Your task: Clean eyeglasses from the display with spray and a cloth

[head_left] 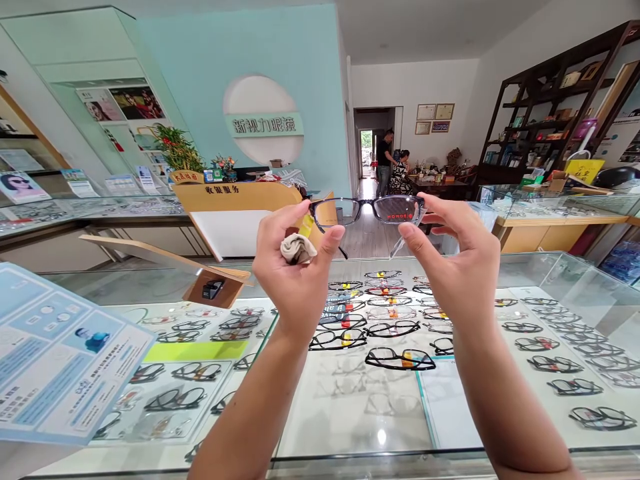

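Observation:
A pair of dark-framed eyeglasses [367, 208] is held up in front of me between both hands, above the glass display case. Red lettering shows on the right lens. My left hand [295, 257] pinches the left end of the frame with thumb and fingers. Tucked in that palm is a crumpled greyish cloth [299, 248]. At the frame's right end, my right hand [447, 250] grips between thumb and forefinger. One temple arm hangs below the left lens; a clear strip shows beside my right thumb.
Rows of eyeglasses [400, 359] fill the glass case [350, 437] below. A blue-and-white leaflet [65, 360] stands at the left, near a wooden stand [210, 287]. Beyond are a service counter [235, 230], dark shelves [545, 113] and two people [386, 163] in the background.

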`<state>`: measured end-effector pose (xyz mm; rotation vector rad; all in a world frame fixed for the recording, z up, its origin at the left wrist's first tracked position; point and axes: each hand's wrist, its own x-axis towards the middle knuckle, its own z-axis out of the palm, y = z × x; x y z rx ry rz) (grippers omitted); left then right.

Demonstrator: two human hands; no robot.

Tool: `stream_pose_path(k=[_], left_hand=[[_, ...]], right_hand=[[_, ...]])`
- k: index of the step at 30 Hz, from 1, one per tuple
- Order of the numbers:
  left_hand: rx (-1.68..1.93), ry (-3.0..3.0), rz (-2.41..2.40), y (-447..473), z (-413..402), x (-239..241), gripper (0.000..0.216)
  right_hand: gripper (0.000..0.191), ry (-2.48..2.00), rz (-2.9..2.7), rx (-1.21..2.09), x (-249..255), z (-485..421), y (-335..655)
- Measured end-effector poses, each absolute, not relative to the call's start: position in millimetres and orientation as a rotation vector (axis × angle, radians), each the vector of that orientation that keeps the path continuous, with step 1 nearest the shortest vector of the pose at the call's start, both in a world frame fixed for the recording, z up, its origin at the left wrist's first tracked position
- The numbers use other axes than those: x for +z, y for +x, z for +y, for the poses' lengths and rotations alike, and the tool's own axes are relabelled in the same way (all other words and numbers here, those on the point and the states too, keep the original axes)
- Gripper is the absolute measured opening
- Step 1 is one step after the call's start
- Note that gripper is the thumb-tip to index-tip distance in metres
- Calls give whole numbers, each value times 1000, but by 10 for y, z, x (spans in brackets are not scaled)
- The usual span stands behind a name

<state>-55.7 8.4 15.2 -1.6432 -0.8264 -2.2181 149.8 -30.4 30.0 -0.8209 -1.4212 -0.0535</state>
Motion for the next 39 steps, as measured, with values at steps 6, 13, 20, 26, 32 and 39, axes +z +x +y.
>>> stream_pose_path(k=[6,13,20,26,32,39], left_hand=[[-2171,-1659,-843,-567,124,125,41],[-2153,-1616,-888,-535,127,80,44],[-2209,-1653,-847,-533,127,77,41],[-2214,-1631,-852,-532,84,111,39],[-2192,-1632,-831,-553,75,120,41],[-2225,-1616,-745,-564,57,133,42]], right_hand=[[32,-867,-1417,-107,312,-278,1547],[35,-871,-1440,-96,311,-289,1556],[35,-857,-1441,-114,307,-287,1546],[33,-871,-1449,-79,305,-286,1544],[35,-879,-1465,-60,284,-263,1553],[37,-915,-1469,-54,272,-270,1548]])
